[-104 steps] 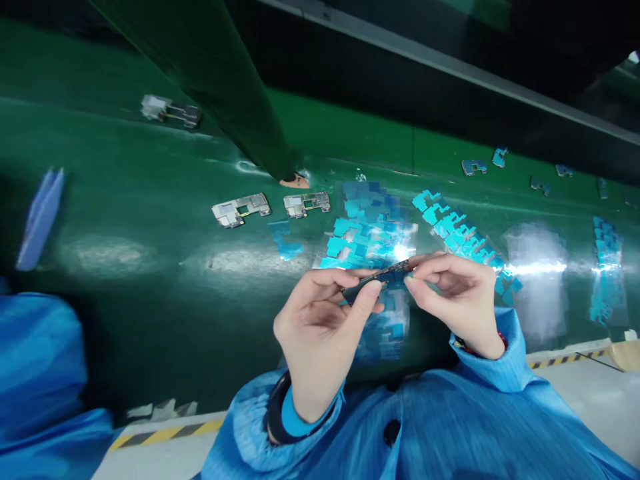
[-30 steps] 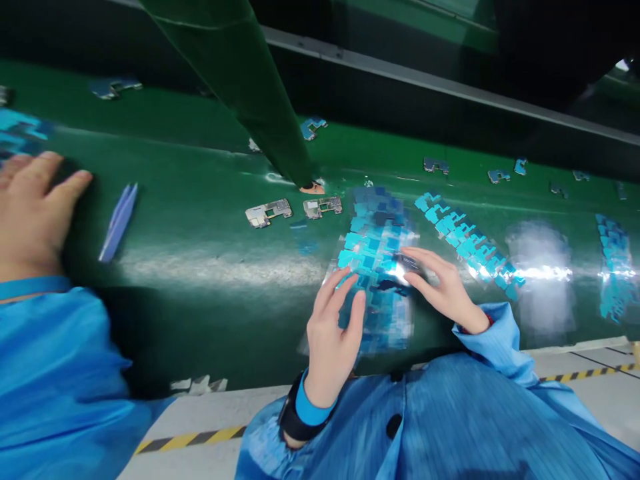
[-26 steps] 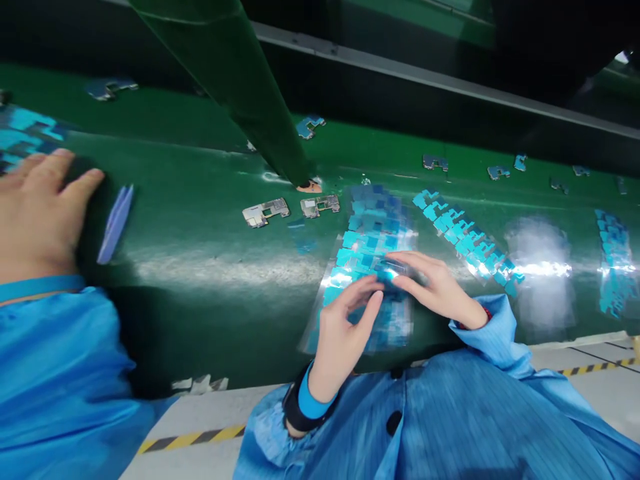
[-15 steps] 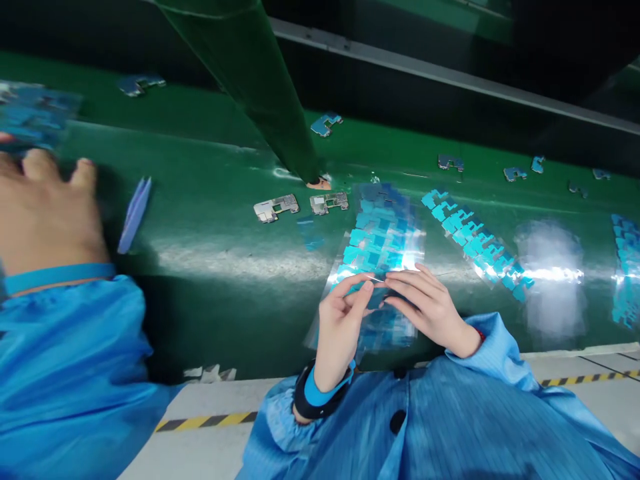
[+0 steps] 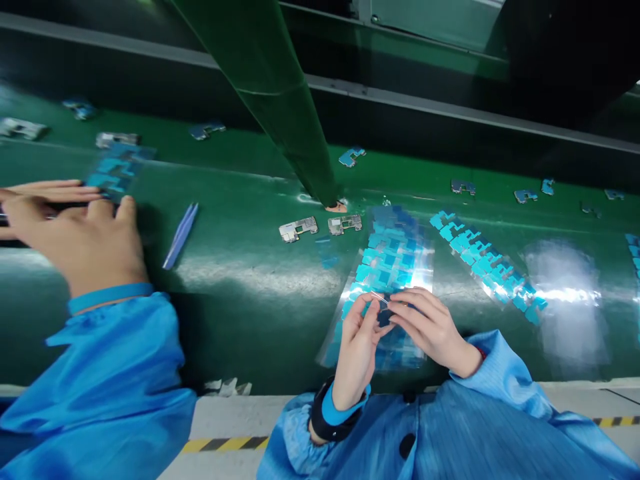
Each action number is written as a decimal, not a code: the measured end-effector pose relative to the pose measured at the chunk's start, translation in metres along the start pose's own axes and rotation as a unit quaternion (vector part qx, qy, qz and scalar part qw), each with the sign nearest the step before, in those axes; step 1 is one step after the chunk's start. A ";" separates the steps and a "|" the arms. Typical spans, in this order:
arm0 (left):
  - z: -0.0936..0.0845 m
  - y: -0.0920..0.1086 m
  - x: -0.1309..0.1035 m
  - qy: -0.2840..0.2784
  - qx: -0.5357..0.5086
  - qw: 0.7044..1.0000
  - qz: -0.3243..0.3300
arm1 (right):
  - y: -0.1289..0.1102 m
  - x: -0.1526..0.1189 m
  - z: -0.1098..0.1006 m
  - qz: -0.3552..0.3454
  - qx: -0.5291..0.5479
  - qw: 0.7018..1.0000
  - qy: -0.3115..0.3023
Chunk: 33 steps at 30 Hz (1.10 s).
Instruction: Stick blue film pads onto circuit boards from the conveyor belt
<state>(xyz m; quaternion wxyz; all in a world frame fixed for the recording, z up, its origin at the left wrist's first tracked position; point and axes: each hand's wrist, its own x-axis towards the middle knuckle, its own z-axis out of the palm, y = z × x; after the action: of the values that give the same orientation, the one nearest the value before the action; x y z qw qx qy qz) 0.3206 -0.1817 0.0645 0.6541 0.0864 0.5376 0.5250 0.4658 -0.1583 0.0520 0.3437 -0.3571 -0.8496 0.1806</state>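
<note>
My left hand [image 5: 357,340], with a black and blue band at the wrist, pinches one end of a small circuit board [image 5: 381,299]. The board is seen nearly edge-on as a thin pale line, and the fingers cover much of it. From the other side my right hand [image 5: 433,327] has its fingertips closed on the same board. Both hands are above the near part of blue film sheets [image 5: 393,257], which carry overlapping rows of board-shaped cut-outs. Two bare circuit boards, a left one [image 5: 299,229] and a right one [image 5: 345,225], lie flat beyond my left hand.
A green post [image 5: 300,127] rises behind the boards. Right of my hands lie a diagonal film strip [image 5: 485,263] and a clear sheet [image 5: 565,300]. At left, a co-worker's hand [image 5: 95,240] is near tweezers [image 5: 181,237] and more film [image 5: 115,170]. Blue-covered boards [image 5: 353,157] line the back.
The view has shifted, so everything appears lower and more to the right. My fingers have drawn closer together around the board. More of the co-worker's hands now shows.
</note>
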 end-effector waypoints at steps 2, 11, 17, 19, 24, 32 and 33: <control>0.000 0.000 -0.001 -0.008 -0.001 1.000 -0.007 | 0.001 0.000 0.001 -0.023 -0.021 0.999 0.008; -0.013 -0.006 -0.005 -0.041 0.076 0.996 0.025 | -0.034 0.013 -0.036 0.083 0.298 0.951 -0.018; -0.034 0.012 -0.033 -0.037 0.510 0.848 0.138 | -0.022 0.035 -0.056 0.316 0.384 0.867 0.023; -0.037 0.027 -0.039 -0.008 0.557 0.805 0.204 | -0.016 0.040 -0.052 0.321 0.372 0.871 0.013; -0.020 0.048 -0.033 -0.066 0.478 0.835 0.265 | -0.021 0.045 -0.042 0.259 0.310 0.914 -0.042; -0.007 0.051 -0.016 -0.088 0.382 0.895 0.212 | -0.004 0.037 -0.043 0.341 0.362 0.867 -0.015; -0.008 0.052 -0.014 -0.083 0.369 0.903 0.204 | 0.000 0.036 -0.045 0.354 0.370 0.859 -0.014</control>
<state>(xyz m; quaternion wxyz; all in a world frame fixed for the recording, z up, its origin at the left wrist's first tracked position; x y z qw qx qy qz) 0.2852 -0.1738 0.1056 0.4965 0.4728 0.6070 0.4017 0.4792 -0.1290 0.0994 0.3511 -0.4776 -0.5416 0.5961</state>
